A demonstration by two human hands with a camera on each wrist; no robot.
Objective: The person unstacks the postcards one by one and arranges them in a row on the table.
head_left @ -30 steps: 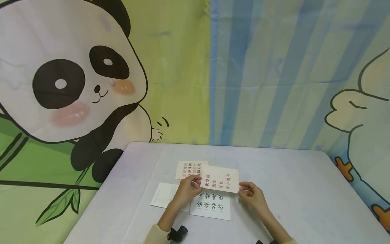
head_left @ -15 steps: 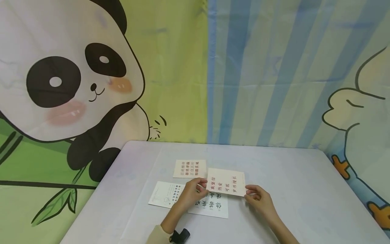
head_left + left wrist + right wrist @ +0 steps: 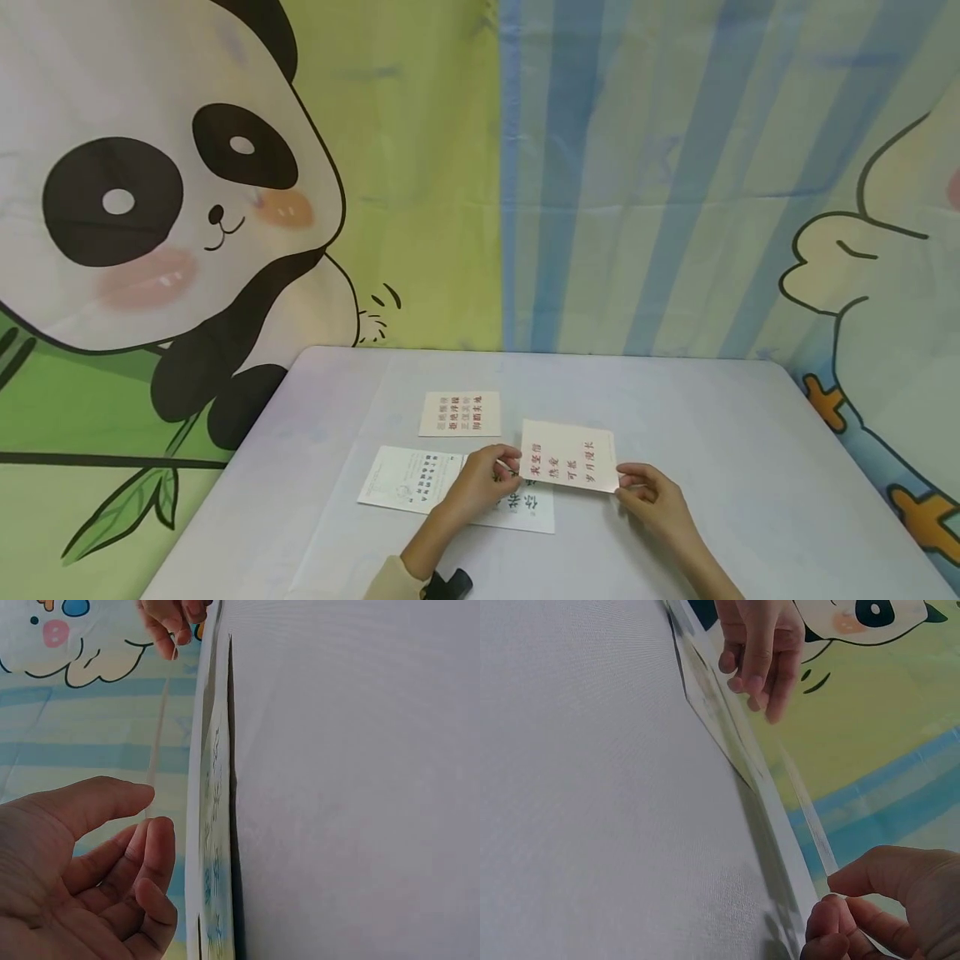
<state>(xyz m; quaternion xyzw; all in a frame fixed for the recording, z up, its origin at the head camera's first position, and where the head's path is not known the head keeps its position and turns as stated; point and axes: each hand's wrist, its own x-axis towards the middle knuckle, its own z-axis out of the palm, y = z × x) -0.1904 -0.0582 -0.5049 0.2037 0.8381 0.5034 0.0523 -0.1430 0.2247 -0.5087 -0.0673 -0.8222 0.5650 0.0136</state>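
Observation:
In the head view a cream card (image 3: pixel 568 456) with columns of red characters is held a little above the table. My left hand (image 3: pixel 483 483) pinches its left edge between thumb and fingers. At the lower right corner, my right hand (image 3: pixel 654 500) pinches it too. Both wrist views show the card nearly edge-on, a thin strip between the hands. Under my left hand lie a white card (image 3: pixel 408 479) with small print and a white card (image 3: pixel 525 512) with large dark characters, both partly hidden. Farther back rests another cream card (image 3: pixel 459 414) with red and grey characters.
The cards lie on a white table (image 3: pixel 712 433) with a pale cloth. Behind it hangs a printed curtain (image 3: pixel 420 208) with a panda and blue stripes. A black wrist device (image 3: pixel 448 586) sits on my left wrist.
Both hands have carried the held card to the right and slightly nearer me. It no longer overlaps the back cream card, and more of the small-print white card shows.

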